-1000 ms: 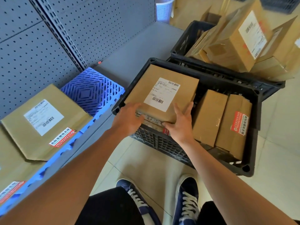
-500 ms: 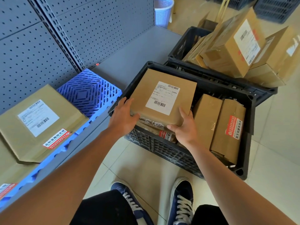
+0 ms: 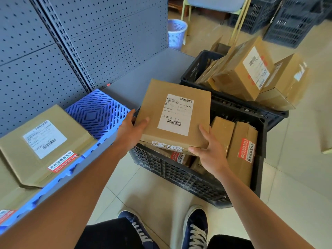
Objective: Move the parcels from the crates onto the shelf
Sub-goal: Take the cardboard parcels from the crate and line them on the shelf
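Flat square brown cardboard parcel with white label, gripped between left hand and right hand, raised above slatted black plastic crate, beside grey metal shelf.
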A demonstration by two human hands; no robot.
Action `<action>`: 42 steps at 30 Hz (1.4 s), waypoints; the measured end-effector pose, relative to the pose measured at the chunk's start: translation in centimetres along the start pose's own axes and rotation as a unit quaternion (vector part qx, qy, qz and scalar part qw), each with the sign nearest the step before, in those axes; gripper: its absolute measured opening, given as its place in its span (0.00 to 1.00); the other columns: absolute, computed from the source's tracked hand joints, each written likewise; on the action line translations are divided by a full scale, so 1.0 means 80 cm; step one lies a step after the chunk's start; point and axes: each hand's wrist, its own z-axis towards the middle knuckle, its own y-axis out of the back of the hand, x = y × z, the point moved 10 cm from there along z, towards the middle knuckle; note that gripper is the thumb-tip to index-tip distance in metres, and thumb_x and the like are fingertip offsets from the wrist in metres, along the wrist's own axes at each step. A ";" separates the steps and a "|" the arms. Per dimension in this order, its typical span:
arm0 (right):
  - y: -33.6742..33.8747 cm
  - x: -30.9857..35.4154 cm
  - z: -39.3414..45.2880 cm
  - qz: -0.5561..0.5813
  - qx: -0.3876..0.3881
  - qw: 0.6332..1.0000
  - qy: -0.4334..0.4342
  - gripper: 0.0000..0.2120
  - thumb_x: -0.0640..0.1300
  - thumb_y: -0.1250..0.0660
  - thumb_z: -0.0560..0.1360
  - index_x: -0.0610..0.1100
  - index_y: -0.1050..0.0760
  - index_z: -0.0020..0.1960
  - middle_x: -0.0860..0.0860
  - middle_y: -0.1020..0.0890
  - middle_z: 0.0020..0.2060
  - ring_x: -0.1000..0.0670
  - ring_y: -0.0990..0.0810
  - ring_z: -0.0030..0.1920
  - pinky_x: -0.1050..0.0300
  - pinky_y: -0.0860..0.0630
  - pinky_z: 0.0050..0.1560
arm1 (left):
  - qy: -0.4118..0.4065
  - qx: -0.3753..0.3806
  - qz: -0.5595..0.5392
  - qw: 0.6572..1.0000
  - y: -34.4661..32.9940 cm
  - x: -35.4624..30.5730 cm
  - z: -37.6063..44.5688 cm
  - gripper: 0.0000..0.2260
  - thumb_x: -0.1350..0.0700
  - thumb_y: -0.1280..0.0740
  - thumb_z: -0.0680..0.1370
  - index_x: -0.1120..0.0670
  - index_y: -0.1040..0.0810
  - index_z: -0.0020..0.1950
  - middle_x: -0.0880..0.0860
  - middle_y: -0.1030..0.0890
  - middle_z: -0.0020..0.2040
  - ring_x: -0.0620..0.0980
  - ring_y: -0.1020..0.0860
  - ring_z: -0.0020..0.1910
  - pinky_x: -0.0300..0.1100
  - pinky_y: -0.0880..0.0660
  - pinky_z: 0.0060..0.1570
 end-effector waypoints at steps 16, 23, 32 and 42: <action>0.094 0.182 -0.052 0.045 -0.017 0.986 0.159 0.42 0.49 0.28 0.77 0.63 0.49 0.81 0.68 0.41 0.75 0.72 0.33 0.65 0.76 0.25 0.51 | -0.227 -0.048 -0.036 0.972 0.092 -0.167 -0.111 0.40 0.51 0.25 0.76 0.32 0.45 0.79 0.42 0.32 0.72 0.40 0.27 0.65 0.39 0.28 0.67; 0.062 0.235 -0.038 -0.039 -0.057 0.982 0.175 0.43 0.50 0.27 0.77 0.59 0.50 0.82 0.64 0.50 0.79 0.59 0.40 0.72 0.54 0.28 0.70 | -0.250 -0.096 -0.013 0.963 0.122 -0.175 -0.120 0.39 0.47 0.25 0.75 0.29 0.43 0.78 0.44 0.38 0.75 0.45 0.34 0.73 0.52 0.34 0.75; 0.025 0.261 -0.042 -0.043 -0.065 0.975 0.207 0.43 0.49 0.26 0.76 0.61 0.49 0.81 0.64 0.49 0.78 0.57 0.40 0.74 0.59 0.29 0.67 | -0.238 -0.113 0.025 0.964 0.165 -0.158 -0.136 0.44 0.38 0.24 0.70 0.27 0.50 0.77 0.42 0.44 0.79 0.41 0.40 0.76 0.42 0.40 0.75; -0.009 0.289 -0.064 -0.007 -0.046 0.970 0.240 0.43 0.52 0.25 0.75 0.65 0.48 0.80 0.65 0.48 0.78 0.57 0.41 0.77 0.48 0.28 0.71 | -0.266 -0.143 0.041 0.952 0.217 -0.154 -0.156 0.46 0.43 0.22 0.70 0.25 0.50 0.77 0.39 0.48 0.79 0.42 0.42 0.78 0.51 0.36 0.76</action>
